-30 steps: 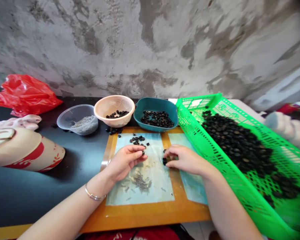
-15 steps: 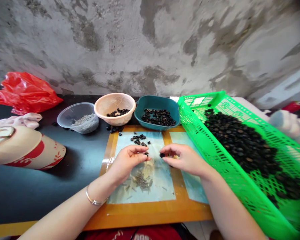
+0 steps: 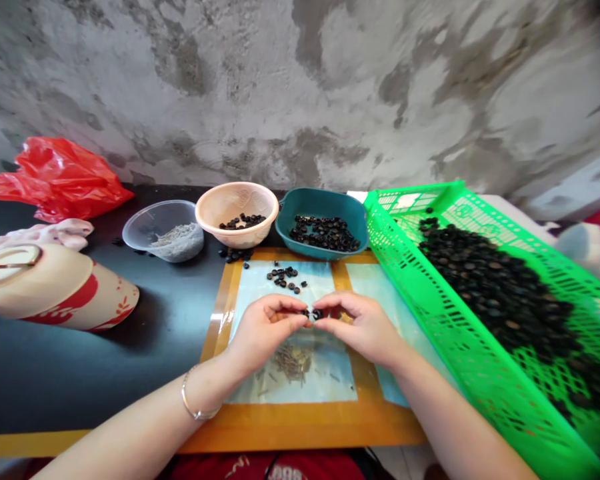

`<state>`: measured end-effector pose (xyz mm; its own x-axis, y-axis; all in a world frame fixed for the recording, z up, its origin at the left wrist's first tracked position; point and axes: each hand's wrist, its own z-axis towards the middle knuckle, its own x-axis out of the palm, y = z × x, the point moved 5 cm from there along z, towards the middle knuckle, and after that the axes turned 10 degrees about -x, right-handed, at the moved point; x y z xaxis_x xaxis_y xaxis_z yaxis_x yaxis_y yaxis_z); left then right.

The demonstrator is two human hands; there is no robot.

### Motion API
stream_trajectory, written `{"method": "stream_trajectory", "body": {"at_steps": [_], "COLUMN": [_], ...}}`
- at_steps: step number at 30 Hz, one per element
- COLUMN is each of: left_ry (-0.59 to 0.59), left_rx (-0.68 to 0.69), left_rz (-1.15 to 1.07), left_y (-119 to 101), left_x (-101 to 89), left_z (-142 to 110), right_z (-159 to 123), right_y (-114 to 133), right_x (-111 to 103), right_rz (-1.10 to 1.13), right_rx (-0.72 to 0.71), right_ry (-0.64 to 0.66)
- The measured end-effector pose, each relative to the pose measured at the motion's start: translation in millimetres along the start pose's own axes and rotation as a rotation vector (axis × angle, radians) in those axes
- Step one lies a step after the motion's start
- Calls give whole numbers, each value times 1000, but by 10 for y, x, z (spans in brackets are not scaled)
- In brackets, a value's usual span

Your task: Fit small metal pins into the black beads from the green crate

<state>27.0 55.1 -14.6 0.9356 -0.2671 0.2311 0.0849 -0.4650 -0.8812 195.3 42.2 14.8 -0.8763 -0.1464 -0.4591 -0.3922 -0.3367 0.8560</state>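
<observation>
My left hand point(image 3: 264, 328) and my right hand point(image 3: 361, 325) meet above the orange-framed board point(image 3: 290, 427), fingertips nearly touching. Each pinches a small black ring-shaped part point(image 3: 312, 313) between thumb and forefinger, the two parts side by side. Below the hands lies a little heap of thin metal pins point(image 3: 289, 361). A few loose black parts point(image 3: 285, 278) lie on the board just beyond the hands. A bracelet circles my left wrist.
A green slatted tray point(image 3: 430, 313) full of black parts slopes along the right. Behind the board stand a teal bowl point(image 3: 322, 230), a beige bowl point(image 3: 237, 212) and a clear bowl of pins point(image 3: 164, 233). At left are a cream-and-red pot point(image 3: 55, 290) and red bag point(image 3: 60, 179).
My right hand lifted a black part off the board and moved left; my left hand moved right. The two hands have come together over the pins.
</observation>
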Motion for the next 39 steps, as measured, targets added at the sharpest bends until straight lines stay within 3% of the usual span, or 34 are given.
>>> {"method": "stream_trajectory", "body": {"at_steps": [6, 14, 25, 32, 35, 39], "left_ry": [-23, -24, -17, -10, 12, 59], "left_rx": [19, 17, 25, 26, 25, -3], "left_rz": [57, 81, 92, 107, 127, 105], "left_y": [-9, 1, 10, -20, -44, -43], "left_x": [-12, -6, 2, 5, 17, 38], "left_z": [5, 1, 2, -3, -12, -10], "right_z": [-22, -37, -34, -24, -36, -50], "right_y": [-5, 47, 73, 86, 57, 0], "right_x": [22, 28, 30, 53, 83, 155], "right_rz": [-60, -121, -129, -100, -92, -24], "right_rx": [-51, -175, -181, -258, -220, -67], "right_ry": [-51, -23, -1, 27, 24, -24]}}
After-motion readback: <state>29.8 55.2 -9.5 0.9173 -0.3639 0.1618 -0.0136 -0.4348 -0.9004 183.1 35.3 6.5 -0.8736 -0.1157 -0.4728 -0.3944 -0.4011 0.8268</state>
